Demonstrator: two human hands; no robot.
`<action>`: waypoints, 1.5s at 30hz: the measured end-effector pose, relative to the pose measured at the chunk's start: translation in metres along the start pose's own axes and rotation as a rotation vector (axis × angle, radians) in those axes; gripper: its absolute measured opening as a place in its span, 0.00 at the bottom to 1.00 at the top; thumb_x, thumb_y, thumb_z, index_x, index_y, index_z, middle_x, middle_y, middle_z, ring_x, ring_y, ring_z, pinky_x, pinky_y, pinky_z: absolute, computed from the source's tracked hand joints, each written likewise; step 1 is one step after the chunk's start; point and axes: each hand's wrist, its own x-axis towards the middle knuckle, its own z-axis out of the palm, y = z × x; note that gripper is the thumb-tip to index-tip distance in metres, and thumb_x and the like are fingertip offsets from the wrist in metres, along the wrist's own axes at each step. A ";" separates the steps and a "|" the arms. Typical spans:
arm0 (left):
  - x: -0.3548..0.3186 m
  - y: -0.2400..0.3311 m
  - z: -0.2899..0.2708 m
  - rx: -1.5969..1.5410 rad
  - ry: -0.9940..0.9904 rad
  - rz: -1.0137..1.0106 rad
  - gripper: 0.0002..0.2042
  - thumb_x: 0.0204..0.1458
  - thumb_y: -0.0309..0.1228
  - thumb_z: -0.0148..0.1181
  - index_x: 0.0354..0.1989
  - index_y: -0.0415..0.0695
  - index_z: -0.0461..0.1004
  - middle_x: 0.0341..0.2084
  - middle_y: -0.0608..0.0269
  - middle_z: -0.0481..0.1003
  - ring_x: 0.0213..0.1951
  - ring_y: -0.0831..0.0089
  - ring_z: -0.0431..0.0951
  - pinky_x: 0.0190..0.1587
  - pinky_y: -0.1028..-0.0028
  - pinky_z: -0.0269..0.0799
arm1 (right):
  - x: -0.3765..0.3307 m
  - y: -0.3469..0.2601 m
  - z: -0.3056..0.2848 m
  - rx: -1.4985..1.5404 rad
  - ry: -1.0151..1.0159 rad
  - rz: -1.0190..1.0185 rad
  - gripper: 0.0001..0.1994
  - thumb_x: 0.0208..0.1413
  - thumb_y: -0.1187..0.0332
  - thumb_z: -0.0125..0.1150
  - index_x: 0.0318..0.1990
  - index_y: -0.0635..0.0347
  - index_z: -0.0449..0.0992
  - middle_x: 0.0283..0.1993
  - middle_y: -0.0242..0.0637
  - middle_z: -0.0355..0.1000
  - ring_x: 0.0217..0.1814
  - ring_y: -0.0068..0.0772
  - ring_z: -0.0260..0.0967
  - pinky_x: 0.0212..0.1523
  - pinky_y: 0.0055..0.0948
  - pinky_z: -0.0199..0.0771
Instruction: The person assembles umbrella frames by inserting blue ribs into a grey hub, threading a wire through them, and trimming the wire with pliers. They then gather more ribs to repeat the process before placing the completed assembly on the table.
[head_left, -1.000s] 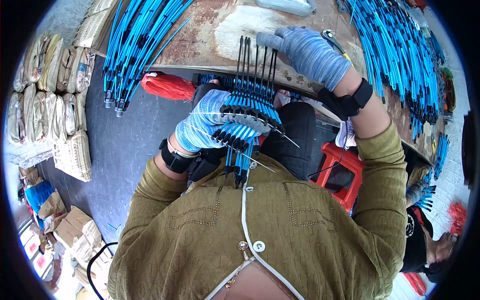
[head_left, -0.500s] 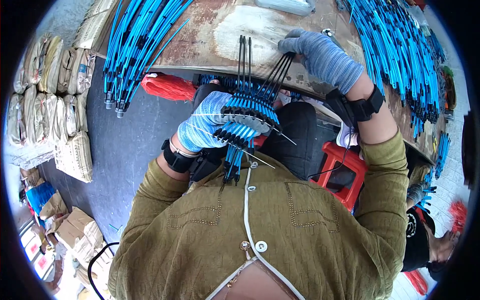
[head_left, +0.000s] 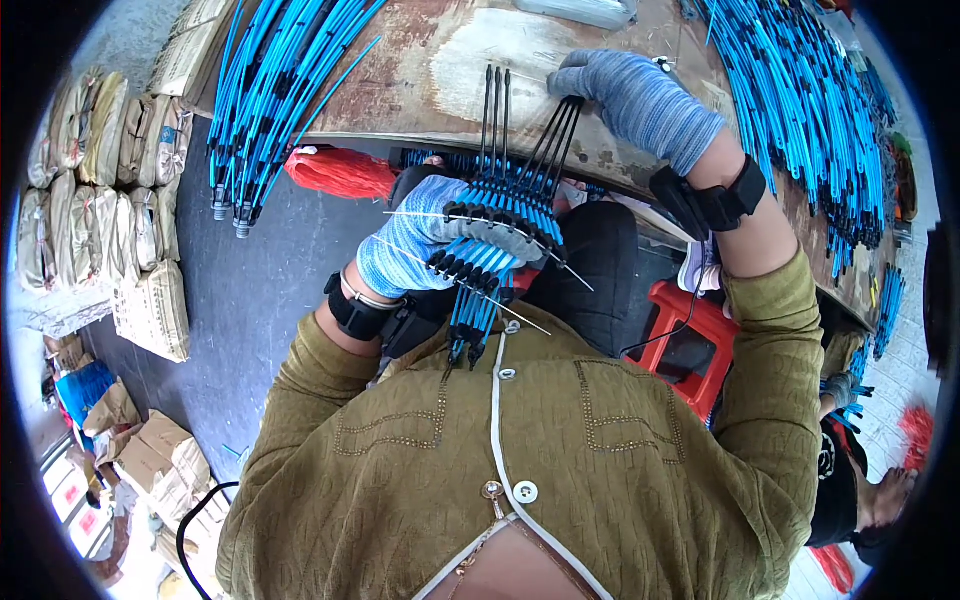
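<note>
In front of my chest, my left hand (head_left: 415,240), in a blue-grey knit glove, is closed around a fanned bundle of thin blue rods (head_left: 485,262) with black fittings. Two thin metal wires (head_left: 525,322) run crosswise through the rows of black fittings and stick out at both sides. The rods' black upper ends split into two groups: three stand upright at the left, several lean right. At the leaning tips is my gloved right hand (head_left: 640,105), its fingers bent and closed against them; the fingertips are partly hidden.
Loose blue rods lie on the worn wooden table (head_left: 400,95) at left (head_left: 265,90) and right (head_left: 790,110). A red stool (head_left: 690,345) stands right of my legs; a red bundle (head_left: 345,175) is below the table edge. Wrapped packages (head_left: 100,210) are stacked left. Another person's foot (head_left: 885,495) shows lower right.
One more black rod end has joined the upright left group, which went from two to three. My right hand has shifted slightly up and left; my left hand keeps its hold.
</note>
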 end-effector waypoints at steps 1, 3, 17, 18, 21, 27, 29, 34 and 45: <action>0.000 0.000 0.000 0.022 -0.020 0.046 0.19 0.57 0.37 0.38 0.51 0.39 0.65 0.49 0.57 0.69 0.50 0.68 0.68 0.55 0.69 0.61 | 0.000 0.000 0.001 -0.025 0.008 0.003 0.24 0.37 0.88 0.49 0.44 0.55 0.73 0.43 0.36 0.70 0.42 0.40 0.70 0.43 0.27 0.72; 0.002 0.001 -0.001 0.065 -0.059 0.138 0.19 0.58 0.37 0.36 0.52 0.41 0.64 0.51 0.59 0.67 0.53 0.69 0.66 0.56 0.69 0.58 | 0.001 0.001 0.002 -0.076 0.024 0.009 0.23 0.39 0.88 0.49 0.44 0.54 0.73 0.44 0.35 0.70 0.41 0.40 0.70 0.42 0.27 0.72; 0.014 0.024 0.001 0.207 -0.111 0.170 0.16 0.55 0.37 0.43 0.48 0.42 0.68 0.47 0.60 0.68 0.50 0.65 0.67 0.51 0.68 0.61 | 0.029 -0.006 0.003 -0.087 -0.046 0.022 0.16 0.52 0.77 0.48 0.48 0.51 0.70 0.31 0.38 0.68 0.28 0.34 0.67 0.32 0.27 0.70; 0.017 0.025 0.000 0.214 -0.112 0.159 0.16 0.54 0.37 0.44 0.47 0.42 0.68 0.47 0.59 0.69 0.49 0.65 0.68 0.50 0.68 0.62 | 0.028 -0.004 0.004 -0.110 0.000 -0.090 0.16 0.53 0.76 0.48 0.49 0.52 0.70 0.31 0.38 0.68 0.28 0.34 0.66 0.32 0.28 0.70; 0.009 0.032 -0.005 0.237 -0.100 0.134 0.16 0.53 0.37 0.47 0.45 0.42 0.69 0.45 0.58 0.70 0.47 0.63 0.69 0.48 0.67 0.64 | 0.038 -0.017 -0.010 -0.002 -0.061 -0.066 0.15 0.52 0.76 0.48 0.49 0.53 0.69 0.33 0.38 0.67 0.28 0.34 0.65 0.34 0.31 0.70; 0.013 0.044 0.013 0.292 -0.111 0.092 0.14 0.50 0.37 0.54 0.42 0.42 0.72 0.41 0.56 0.73 0.43 0.61 0.73 0.43 0.67 0.68 | 0.019 -0.037 -0.016 0.562 -0.122 0.450 0.16 0.46 0.80 0.51 0.45 0.58 0.69 0.41 0.39 0.67 0.38 0.39 0.67 0.46 0.33 0.67; 0.007 0.050 0.028 0.311 -0.116 0.074 0.14 0.49 0.37 0.56 0.40 0.41 0.73 0.39 0.56 0.74 0.41 0.60 0.74 0.42 0.67 0.69 | -0.001 -0.040 -0.012 0.433 -0.033 0.235 0.17 0.45 0.81 0.51 0.45 0.58 0.69 0.42 0.39 0.67 0.41 0.39 0.67 0.48 0.32 0.67; -0.014 0.036 0.059 0.641 -0.365 0.473 0.16 0.52 0.39 0.52 0.43 0.42 0.72 0.43 0.55 0.72 0.43 0.58 0.73 0.43 0.66 0.69 | -0.047 -0.069 0.009 0.287 0.138 -0.206 0.21 0.40 0.85 0.50 0.45 0.58 0.69 0.47 0.40 0.66 0.51 0.41 0.65 0.53 0.29 0.64; -0.059 -0.013 0.114 0.322 0.017 0.268 0.11 0.52 0.33 0.54 0.39 0.40 0.74 0.36 0.56 0.74 0.38 0.66 0.75 0.42 0.71 0.70 | -0.094 -0.122 0.164 0.716 0.083 -0.239 0.25 0.39 0.85 0.52 0.48 0.56 0.69 0.49 0.42 0.68 0.52 0.40 0.66 0.52 0.30 0.66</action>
